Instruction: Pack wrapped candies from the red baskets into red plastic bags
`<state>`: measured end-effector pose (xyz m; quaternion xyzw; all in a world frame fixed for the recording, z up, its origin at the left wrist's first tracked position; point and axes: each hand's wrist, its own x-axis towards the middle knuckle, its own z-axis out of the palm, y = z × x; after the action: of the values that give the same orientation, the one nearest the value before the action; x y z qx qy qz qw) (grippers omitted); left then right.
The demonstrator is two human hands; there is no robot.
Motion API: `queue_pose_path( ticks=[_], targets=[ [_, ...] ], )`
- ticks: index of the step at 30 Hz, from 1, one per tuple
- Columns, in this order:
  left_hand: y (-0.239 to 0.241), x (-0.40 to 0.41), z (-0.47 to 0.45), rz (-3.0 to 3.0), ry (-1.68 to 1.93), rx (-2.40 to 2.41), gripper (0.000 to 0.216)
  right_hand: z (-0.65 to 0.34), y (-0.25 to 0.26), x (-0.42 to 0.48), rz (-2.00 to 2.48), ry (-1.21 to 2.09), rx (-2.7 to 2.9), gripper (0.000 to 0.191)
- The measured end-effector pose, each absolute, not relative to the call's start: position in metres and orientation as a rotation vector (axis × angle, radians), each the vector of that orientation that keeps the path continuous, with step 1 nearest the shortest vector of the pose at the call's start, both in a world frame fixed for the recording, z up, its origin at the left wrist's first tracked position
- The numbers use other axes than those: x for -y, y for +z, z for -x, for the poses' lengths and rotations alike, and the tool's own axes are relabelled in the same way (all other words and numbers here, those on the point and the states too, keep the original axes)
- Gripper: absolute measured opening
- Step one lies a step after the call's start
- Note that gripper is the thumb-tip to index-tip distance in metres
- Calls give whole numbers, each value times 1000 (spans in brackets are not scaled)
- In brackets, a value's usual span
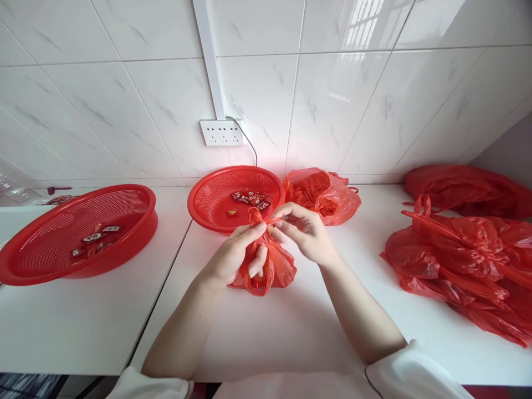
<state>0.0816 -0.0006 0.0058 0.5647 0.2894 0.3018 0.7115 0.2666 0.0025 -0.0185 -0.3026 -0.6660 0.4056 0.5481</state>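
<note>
A red plastic bag [285, 269] with gathered handles is between my hands, low over the white table. My left hand [235, 252] is closed round its bunched neck, with fingers passing through a handle loop. My right hand [305, 230] pinches a twisted end of the bag's handle at the top. What the bag contains is hidden by the crumpled plastic. Just behind my hands stands a round red basket [203, 208] holding several small wrapped packets [251, 198] and one yellow-marked packet [231, 213].
A larger red basket [143, 221] with a few packets stands at the left. An open red bag [343, 202] sits behind my right hand. Several filled red bags [461, 260] are piled at the right, near another red bundle [453, 185]. A socket strip [222, 133] is on the tiled wall.
</note>
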Motion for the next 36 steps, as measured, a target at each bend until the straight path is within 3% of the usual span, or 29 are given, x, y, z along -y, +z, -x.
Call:
queue_pose_path(
  ticks=[4, 8, 11, 16, 23, 30, 36],
  targets=[
    [6, -7, -80, -1134, 767, -682, 45, -276, -14, -4, 723, 692, 1500, 7],
    [9, -14, -74, -951, 817, -634, 32, -285, -8, 2, 577, 522, 1819, 7],
    [12, -15, -70, -844, 773, -537, 23, -285, -5, 6, 498, 687, 1994, 5],
    [14, -3, -68, -1387, 665, -575, 39, -270, -12, 6, 468, 1244, 1716, 35],
    [16, 2, -68, -2333, 1125, -822, 19, -259, -22, -4, 598, 1226, 1720, 34],
    [7, -9, -69, -2345, 1142, -596, 20, -264, -27, -12, 715, 1121, 1549, 24],
    [4, -14, -70, -2288, 1272, -889, 32, -278, -22, -14, 714, 1141, 1445, 12]
  ],
)
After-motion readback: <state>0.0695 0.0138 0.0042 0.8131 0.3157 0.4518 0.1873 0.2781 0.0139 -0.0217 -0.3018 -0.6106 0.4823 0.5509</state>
